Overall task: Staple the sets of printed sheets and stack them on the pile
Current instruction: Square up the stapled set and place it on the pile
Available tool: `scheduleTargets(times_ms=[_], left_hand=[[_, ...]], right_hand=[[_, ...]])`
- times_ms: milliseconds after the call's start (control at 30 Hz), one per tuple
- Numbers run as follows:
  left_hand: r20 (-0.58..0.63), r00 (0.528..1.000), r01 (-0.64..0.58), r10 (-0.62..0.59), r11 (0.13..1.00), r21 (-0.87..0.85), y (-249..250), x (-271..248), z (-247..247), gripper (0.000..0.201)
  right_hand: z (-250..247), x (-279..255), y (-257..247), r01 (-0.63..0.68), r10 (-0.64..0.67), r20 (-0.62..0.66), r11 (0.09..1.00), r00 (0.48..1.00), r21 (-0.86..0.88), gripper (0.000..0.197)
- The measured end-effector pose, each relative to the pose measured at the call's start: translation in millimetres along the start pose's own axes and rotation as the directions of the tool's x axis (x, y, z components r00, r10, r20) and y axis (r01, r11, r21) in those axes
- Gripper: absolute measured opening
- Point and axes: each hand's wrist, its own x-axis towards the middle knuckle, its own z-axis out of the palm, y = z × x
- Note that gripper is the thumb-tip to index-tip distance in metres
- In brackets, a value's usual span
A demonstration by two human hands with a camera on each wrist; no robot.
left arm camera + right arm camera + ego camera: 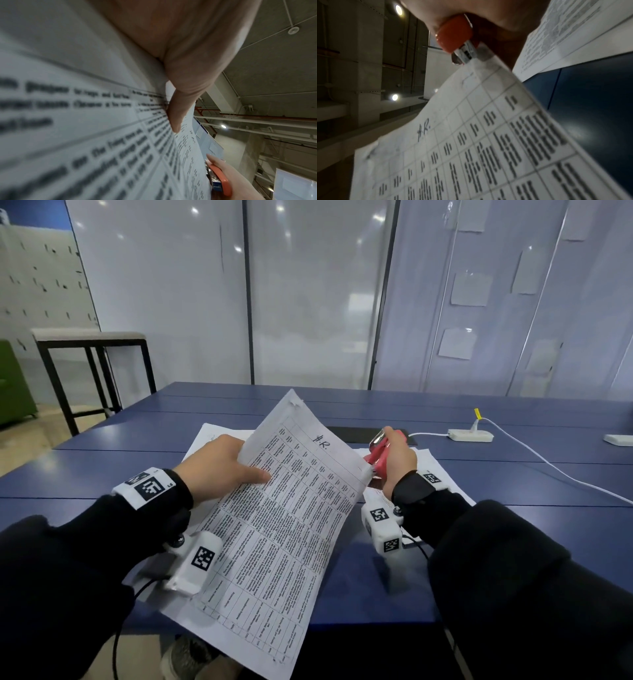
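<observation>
My left hand [226, 463] holds up a set of printed sheets [281, 525] with a table of text, thumb [176, 115] on top and the other fingers hidden behind. The set tilts above the blue table [513, 474]. My right hand [397, 460] grips a red stapler [378, 455] whose mouth is on the sheets' upper right corner. In the right wrist view the stapler [455, 33] bites the corner of the sheets [488, 142]. Sheets lie flat on the table to the left [209, 436] and to the right [431, 470], under the raised set.
A white power strip [471, 435] with a white cable [548, 463] lies at the right back of the table. A black slot [356, 433] is set in the table's middle. A stool [92, 337] stands left beyond the table.
</observation>
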Motion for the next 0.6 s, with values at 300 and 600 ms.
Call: scheduleTargets(times_ms=[300,600], left_hand=[[0.060,0.996,0.089,-0.071,0.919,-0.383,-30.6,-1.4,-2.5,0.020],[0.090,0.987,0.157,-0.131,0.731,-0.664,-61.3,7.6,26.3,0.031]], right_hand=[[-50.4,23.8,-7.4,0.241,-0.078,0.229,0.372,0.970,-0.896,0.049],[-65.4,34.2,5.3,0.388,-0.216,0.416,-0.161,0.883,-0.907,0.044]])
